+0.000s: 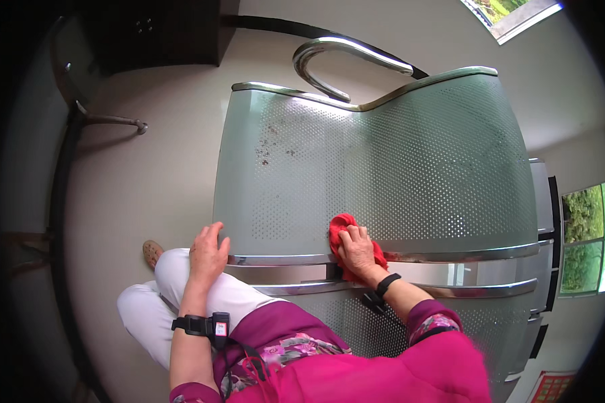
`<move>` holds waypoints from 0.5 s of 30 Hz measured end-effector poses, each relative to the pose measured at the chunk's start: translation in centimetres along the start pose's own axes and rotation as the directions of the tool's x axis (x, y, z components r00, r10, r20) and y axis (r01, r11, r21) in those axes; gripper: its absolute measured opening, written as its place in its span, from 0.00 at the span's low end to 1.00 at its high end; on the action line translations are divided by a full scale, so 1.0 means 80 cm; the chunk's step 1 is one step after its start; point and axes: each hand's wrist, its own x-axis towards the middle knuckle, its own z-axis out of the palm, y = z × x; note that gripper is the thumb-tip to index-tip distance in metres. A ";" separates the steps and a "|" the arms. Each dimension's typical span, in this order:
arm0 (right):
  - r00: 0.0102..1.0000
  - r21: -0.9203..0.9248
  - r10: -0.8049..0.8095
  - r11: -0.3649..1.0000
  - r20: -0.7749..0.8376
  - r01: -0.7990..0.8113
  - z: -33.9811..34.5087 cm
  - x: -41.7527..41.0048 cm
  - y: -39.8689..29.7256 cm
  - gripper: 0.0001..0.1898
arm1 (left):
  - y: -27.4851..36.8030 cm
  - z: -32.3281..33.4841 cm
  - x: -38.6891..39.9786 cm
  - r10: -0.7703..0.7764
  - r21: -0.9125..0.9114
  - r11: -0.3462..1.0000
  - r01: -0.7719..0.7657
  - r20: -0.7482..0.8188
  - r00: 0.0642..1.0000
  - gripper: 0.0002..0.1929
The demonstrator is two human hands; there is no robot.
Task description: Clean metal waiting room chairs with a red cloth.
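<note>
A perforated metal bench seat point(292, 191), greenish grey with chrome edge strips, fills the middle of the view. Reddish-brown spots mark its far left part. My right hand point(357, 251) presses a red cloth point(342, 224) against the near edge of the seat, by the chrome strip point(459, 254). The cloth drapes over that strip into the gap beside the adjoining seat. My left hand point(209, 254) is at the seat's near left corner, just above my knee, fingers apart with nothing in them. Whether its fingertips touch the seat edge I cannot tell.
A curved chrome armrest point(307, 58) stands at the seat's far end. The adjoining perforated seat point(343, 312) is partly under my arm and body. A dark cabinet point(166, 35) is at the upper left, with a chrome furniture leg point(113, 120) on the floor below it. Windows are at the right.
</note>
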 end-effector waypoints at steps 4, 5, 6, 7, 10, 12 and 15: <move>0.988 0.075 0.036 0.997 -0.153 -0.024 0.013 0.017 -0.034 0.21 | -0.002 0.007 0.005 0.031 0.036 0.999 -0.031 -0.006 0.999 0.20; 0.987 0.110 0.028 0.994 -0.160 -0.011 0.014 0.022 -0.047 0.21 | -0.005 0.009 0.007 0.030 0.032 0.999 -0.029 -0.027 0.999 0.19; 0.989 0.154 -0.009 0.987 -0.151 0.033 0.009 0.031 -0.066 0.21 | -0.008 0.010 0.007 0.024 0.030 0.999 -0.023 -0.048 0.999 0.19; 0.984 0.201 -0.086 0.973 -0.155 0.116 0.008 0.038 -0.084 0.22 | -0.006 0.010 0.008 0.027 0.037 0.999 -0.026 -0.037 0.999 0.19; 0.934 0.321 -0.292 0.881 -0.207 0.347 0.004 0.066 -0.139 0.19 | -0.002 0.009 0.011 0.007 0.060 0.998 -0.005 -0.034 0.999 0.19; 0.914 0.361 -0.329 0.843 -0.238 0.398 0.007 0.075 -0.144 0.18 | -0.002 0.009 0.011 0.024 0.080 0.997 -0.022 -0.027 0.999 0.18; 0.893 0.400 -0.371 0.800 -0.254 0.446 0.006 0.081 -0.128 0.16 | -0.001 0.006 0.007 0.033 0.079 0.996 -0.030 -0.030 0.999 0.18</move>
